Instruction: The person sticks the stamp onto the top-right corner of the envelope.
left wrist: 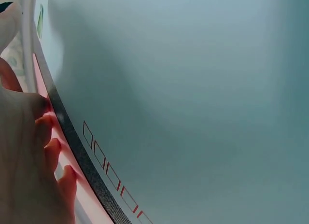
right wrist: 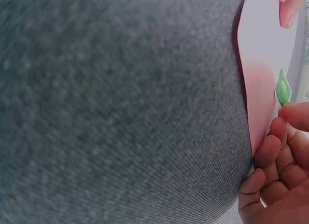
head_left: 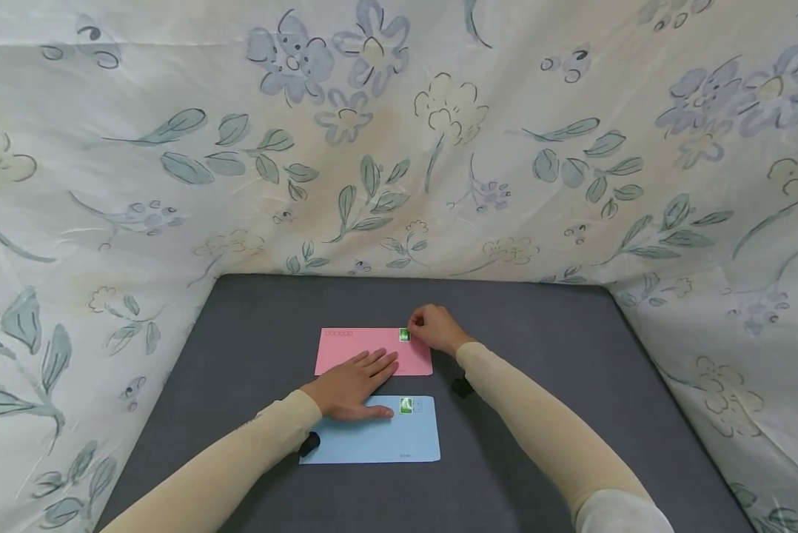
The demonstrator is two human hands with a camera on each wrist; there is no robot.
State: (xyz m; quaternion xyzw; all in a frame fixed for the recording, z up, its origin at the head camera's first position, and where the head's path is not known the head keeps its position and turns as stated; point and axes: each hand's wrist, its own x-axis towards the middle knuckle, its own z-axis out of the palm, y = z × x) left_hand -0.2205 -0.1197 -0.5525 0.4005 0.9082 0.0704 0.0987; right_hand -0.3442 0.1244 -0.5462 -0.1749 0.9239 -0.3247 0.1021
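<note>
A pink envelope [head_left: 337,354] lies on the grey tabletop, with a row of small boxes at its upper left. My left hand [head_left: 357,385] is spread flat, fingers resting on the pink envelope and thumb over a blue envelope [head_left: 379,446] nearer to me. At the pink envelope's upper right corner, my right hand [head_left: 439,330] pinches the edge of a small green postage stamp [right wrist: 283,89] between thumb and forefinger. The other right fingers are curled by the envelope's edge. Another green stamp [head_left: 406,406] sits at the blue envelope's upper right.
Both envelopes lie one behind the other on the dark grey table [head_left: 266,311]. A white cloth [head_left: 372,192] printed with flowers and leaves hangs behind the table and along its sides. A dark wrist camera [head_left: 462,386] is under the right wrist.
</note>
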